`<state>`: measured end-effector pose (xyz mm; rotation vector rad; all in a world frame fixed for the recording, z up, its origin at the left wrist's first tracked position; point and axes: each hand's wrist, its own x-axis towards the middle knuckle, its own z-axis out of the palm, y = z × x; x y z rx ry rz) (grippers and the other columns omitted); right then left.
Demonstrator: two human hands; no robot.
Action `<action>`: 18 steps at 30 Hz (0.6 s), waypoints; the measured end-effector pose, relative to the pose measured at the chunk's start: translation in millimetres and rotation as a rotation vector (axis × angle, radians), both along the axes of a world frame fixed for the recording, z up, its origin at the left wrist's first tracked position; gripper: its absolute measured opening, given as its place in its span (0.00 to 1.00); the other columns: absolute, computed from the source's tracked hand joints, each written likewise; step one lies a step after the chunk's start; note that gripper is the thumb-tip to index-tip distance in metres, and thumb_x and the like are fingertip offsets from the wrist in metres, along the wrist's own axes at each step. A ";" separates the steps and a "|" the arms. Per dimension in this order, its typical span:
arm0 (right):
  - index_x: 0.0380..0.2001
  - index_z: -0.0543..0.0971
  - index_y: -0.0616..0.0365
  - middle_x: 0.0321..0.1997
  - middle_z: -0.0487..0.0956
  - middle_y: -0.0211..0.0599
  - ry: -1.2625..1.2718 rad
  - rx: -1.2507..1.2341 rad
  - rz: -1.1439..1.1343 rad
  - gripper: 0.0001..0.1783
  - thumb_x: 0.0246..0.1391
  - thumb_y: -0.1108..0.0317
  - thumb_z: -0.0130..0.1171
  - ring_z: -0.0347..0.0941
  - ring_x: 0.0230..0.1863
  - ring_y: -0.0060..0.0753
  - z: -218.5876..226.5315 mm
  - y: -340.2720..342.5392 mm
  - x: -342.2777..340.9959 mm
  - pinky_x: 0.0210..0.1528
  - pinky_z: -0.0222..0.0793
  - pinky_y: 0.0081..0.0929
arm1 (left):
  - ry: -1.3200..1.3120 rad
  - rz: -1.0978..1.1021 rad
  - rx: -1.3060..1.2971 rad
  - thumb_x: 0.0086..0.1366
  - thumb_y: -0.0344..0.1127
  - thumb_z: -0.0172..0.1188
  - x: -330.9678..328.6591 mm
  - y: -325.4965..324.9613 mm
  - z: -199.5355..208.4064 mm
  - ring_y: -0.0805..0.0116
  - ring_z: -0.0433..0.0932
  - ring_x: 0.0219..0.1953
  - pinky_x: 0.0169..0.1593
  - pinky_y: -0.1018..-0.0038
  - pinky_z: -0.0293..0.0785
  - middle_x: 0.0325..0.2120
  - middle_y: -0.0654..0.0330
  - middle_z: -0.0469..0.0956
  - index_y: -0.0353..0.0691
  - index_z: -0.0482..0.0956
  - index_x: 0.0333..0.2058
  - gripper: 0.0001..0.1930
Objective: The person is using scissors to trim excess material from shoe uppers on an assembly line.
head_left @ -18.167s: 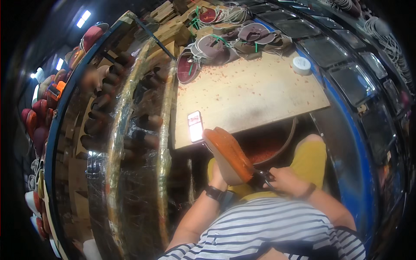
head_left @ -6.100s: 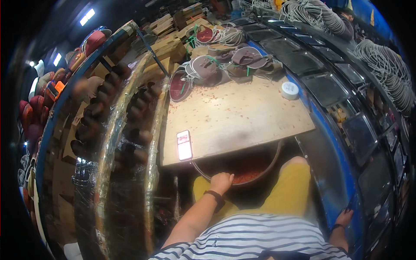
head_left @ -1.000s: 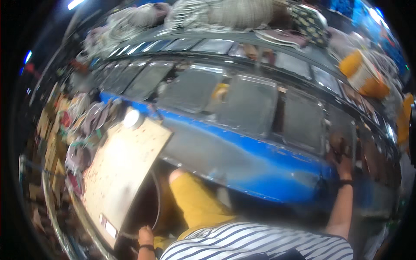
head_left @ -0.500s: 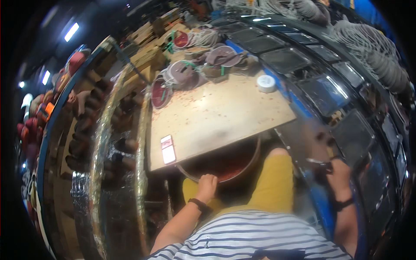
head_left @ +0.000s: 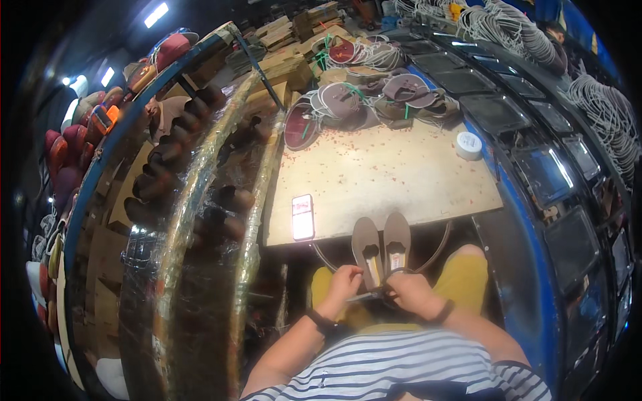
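A pair of brown slip-on shoes with pale insoles is side by side above my lap, toes pointing away from me. My right hand is closed at the heels, around scissors whose metal blades point left. It also touches the heel of the right shoe; whether it grips that is hidden. Beside the left shoe's heel, my left hand has its fingers pressed together; anything between them is too small to make out.
A low wooden board ahead holds a phone, a white round tub, reddish scraps and a pile of shoes. A shoe rack stands left. Dark trays line the right. A basin rim shows under the board.
My right hand has come from the right-hand trays to my lap, bringing scissors and the shoes. My left hand has moved up to the left shoe. The view has shifted too.
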<state>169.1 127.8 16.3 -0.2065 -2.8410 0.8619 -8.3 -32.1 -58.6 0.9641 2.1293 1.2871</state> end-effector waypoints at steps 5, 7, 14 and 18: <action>0.32 0.78 0.57 0.32 0.78 0.44 0.024 -0.064 -0.166 0.10 0.44 0.69 0.64 0.77 0.34 0.50 14.4 10.8 31.0 0.35 0.72 0.42 | 0.062 -0.220 -0.393 0.63 0.48 0.57 -6.3 61.9 61.6 0.44 0.79 0.34 0.41 0.59 0.74 0.29 0.42 0.80 0.32 0.83 0.30 0.20; 0.32 0.78 0.58 0.32 0.78 0.45 0.014 -0.103 -0.208 0.10 0.43 0.69 0.65 0.77 0.33 0.50 16.1 10.9 35.1 0.35 0.73 0.40 | 0.230 -0.251 -0.550 0.63 0.54 0.56 -2.2 85.5 53.8 0.40 0.79 0.33 0.40 0.57 0.74 0.28 0.39 0.80 0.29 0.82 0.28 0.27; 0.38 0.77 0.60 0.32 0.77 0.43 0.230 -0.365 -0.546 0.17 0.44 0.67 0.69 0.77 0.32 0.42 -1.8 19.0 50.7 0.34 0.74 0.33 | 0.469 -0.053 -0.286 0.62 0.39 0.56 1.7 81.4 27.9 0.39 0.77 0.33 0.40 0.56 0.74 0.26 0.38 0.77 0.28 0.81 0.25 0.17; 0.41 0.75 0.63 0.33 0.77 0.47 -0.039 -0.418 -0.597 0.23 0.46 0.61 0.70 0.77 0.35 0.48 17.3 16.1 45.0 0.38 0.74 0.38 | 0.367 0.086 -0.054 0.64 0.35 0.54 -0.9 34.8 32.5 0.45 0.79 0.33 0.39 0.60 0.74 0.28 0.41 0.79 0.29 0.81 0.28 0.13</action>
